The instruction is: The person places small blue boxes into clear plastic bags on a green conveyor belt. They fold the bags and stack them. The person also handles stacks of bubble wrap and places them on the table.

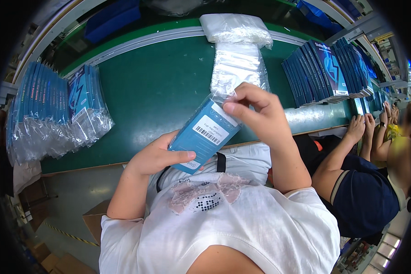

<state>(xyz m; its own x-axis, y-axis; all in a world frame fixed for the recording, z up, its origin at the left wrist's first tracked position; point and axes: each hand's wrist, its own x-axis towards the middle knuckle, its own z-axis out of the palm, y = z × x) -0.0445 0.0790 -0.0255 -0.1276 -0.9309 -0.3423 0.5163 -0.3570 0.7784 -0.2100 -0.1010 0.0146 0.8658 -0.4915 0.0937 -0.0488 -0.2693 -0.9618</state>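
My left hand [156,155] grips a flat blue box [187,145] by its lower end, thumb across the face. The box is tilted, its upper end leaning right, and a white barcode label shows on it. A clear plastic bag [218,97] surrounds at least the box's upper end. At that top edge, the thumb and forefinger of my right hand [259,112] pinch the bag's film. Just beyond lies a stack of clear plastic bags [237,64] on the green table [146,86], topped by a thicker folded bundle [235,28].
Bagged blue boxes [41,100] stand in a row at the left. More blue boxes [308,73] without visible bags stand at the right. Beside me on the right sits a co-worker [365,196], hands at the table edge. Cartons [61,262] lie on the floor at lower left.
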